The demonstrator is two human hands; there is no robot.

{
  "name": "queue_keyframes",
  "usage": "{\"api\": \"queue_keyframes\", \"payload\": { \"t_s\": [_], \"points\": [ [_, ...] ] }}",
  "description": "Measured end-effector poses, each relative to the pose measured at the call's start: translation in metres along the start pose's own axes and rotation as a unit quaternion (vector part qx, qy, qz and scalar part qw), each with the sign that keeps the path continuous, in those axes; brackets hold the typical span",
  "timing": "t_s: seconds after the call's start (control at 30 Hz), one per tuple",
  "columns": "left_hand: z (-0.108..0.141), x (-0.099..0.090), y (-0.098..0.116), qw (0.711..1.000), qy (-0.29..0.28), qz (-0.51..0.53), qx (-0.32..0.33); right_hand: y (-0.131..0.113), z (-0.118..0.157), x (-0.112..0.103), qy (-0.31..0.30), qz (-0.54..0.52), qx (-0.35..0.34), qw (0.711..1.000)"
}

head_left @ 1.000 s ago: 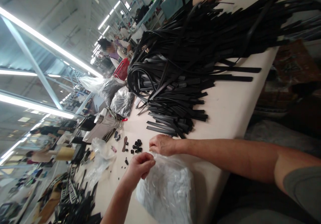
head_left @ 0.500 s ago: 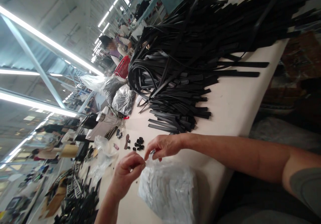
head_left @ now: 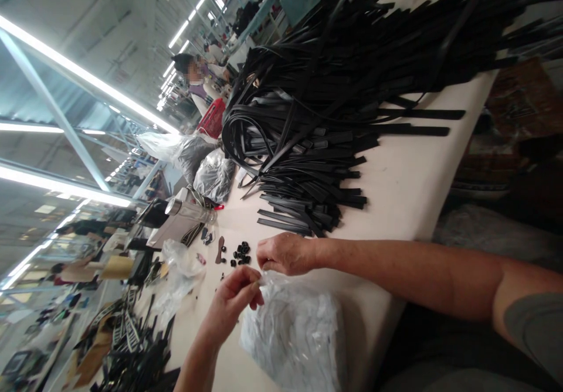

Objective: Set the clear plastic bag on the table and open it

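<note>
Clear crinkled plastic bag (head_left: 292, 336) on pale bench (head_left: 396, 187): we pinch its mouth, left hand (head_left: 235, 295) and right hand (head_left: 285, 254) grips closed, spreading it apart.

A clear, crinkled plastic bag (head_left: 292, 333), stuffed with pale contents, is lying on its side on the tabletop (head_left: 396, 187), its puckered mouth being pinched near small black pieces (head_left: 240, 254).

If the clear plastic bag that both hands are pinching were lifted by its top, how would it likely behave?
The plastic bag would probably sag and crinkle, since its film is thin and wrinkled. It looks bulging, so likely hefty. The glossy film may slip between the left hand and right hand.
</note>
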State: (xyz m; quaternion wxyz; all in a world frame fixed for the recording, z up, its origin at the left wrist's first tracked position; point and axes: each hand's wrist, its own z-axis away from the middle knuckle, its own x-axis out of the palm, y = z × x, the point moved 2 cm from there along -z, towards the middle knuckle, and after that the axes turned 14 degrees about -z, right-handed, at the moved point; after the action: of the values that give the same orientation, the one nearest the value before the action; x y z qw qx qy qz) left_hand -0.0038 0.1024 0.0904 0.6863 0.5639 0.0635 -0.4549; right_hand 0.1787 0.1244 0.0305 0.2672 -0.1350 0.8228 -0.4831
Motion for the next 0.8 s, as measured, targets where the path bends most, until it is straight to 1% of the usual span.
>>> {"api": "queue_keyframes", "payload": {
  "t_s": [0.07,0.17,0.27,0.4,0.5,0.57,0.7,0.8],
  "points": [
    [-0.002,0.006,0.002,0.999,-0.002,-0.018,-0.03,0.001,0.0,0.0,-0.007,0.015,0.01,1.0],
    [-0.004,0.015,0.003,0.994,0.024,-0.078,-0.066,0.003,-0.001,0.001,-0.003,0.026,0.019,0.999],
    [-0.005,0.022,0.002,0.987,0.065,-0.131,-0.066,0.003,-0.002,-0.001,0.007,0.031,0.022,0.999],
    [-0.002,0.023,0.001,0.98,0.113,-0.159,-0.041,0.001,-0.001,-0.004,0.007,0.025,0.029,0.999],
    [0.0,0.023,0.004,0.975,0.132,-0.175,-0.024,0.001,0.0,-0.003,0.005,0.027,0.03,0.999],
    [0.001,0.024,0.01,0.974,0.137,-0.18,-0.006,0.002,-0.001,-0.001,0.006,0.026,0.025,0.999],
    [0.003,0.022,0.028,0.972,0.133,-0.187,0.055,0.004,-0.001,0.0,-0.002,0.019,0.011,1.0],
    [0.009,0.017,0.036,0.965,0.104,-0.218,0.106,0.004,-0.001,0.001,-0.014,0.022,0.001,1.0]
  ]
}}
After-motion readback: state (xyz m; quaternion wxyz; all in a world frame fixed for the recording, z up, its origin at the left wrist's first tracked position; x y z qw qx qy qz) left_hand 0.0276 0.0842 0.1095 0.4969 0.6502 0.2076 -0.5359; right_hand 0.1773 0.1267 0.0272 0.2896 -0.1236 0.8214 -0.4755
